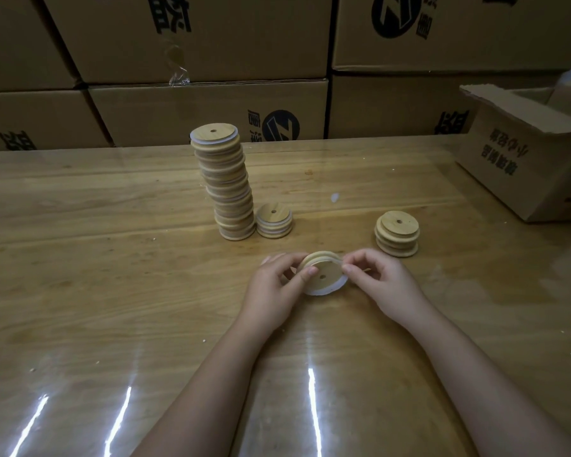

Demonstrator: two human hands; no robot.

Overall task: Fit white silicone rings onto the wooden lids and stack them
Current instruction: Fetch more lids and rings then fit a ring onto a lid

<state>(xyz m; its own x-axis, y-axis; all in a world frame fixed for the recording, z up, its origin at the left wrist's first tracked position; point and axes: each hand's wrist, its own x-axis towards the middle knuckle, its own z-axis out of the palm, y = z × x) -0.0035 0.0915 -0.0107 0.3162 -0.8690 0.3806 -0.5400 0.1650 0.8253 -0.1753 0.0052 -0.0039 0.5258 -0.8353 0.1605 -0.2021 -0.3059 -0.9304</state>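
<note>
While the left hand (277,282) grips the wooden lid (323,275) at its left edge, thumb on its face, the right hand (378,275) pinches the white silicone ring (325,292) at the lid's right rim. Lid sits tilted between both hands, low over the table (96,275), nearer the camera than the tall stack (226,186) and to its right. Short ringed stack (274,222) is just right of the tall stack's base; bare-lid stack (397,234) is further right.
</note>
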